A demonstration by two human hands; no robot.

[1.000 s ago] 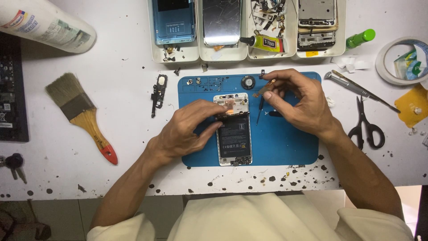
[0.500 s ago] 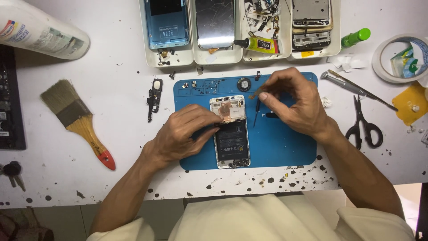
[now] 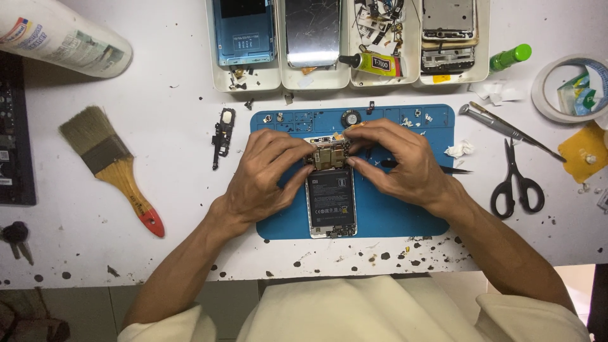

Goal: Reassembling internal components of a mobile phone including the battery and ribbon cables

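At the bottom of the frame a cream-coloured garment spreads between the person's two forearms, which reach up onto a white table [image 3: 171, 145] flecked with dark spots along its near edge. On the table at the centre lies a blue work mat [image 3: 405, 212], and on it an opened phone [image 3: 331, 199] rests lengthwise, its black battery facing up and its circuit board bare at the far end.

The left hand [image 3: 263, 180] comes in from the left and curls over the phone's upper left edge, fingers narrowed and touching the board area. The right hand [image 3: 399, 161] comes in from the right, fingertips pinched close at the board's upper right corner; whether it holds a small part there cannot be told. A dark pair of tweezers [image 3: 459, 170] sticks out from under the right hand, lying on the mat.

Left of the mat lies a small black phone part [image 3: 221, 136], and further left a paintbrush [image 3: 114, 168] with an orange handle. Right of the mat are black scissors [image 3: 518, 180] and a metal tool [image 3: 506, 130]. At the far edge stand white trays [image 3: 278, 79] holding phone frames, screens and a tube of glue [image 3: 373, 63]. A tape roll [image 3: 570, 88] sits at upper right and a white cylinder [image 3: 60, 38] at upper left.
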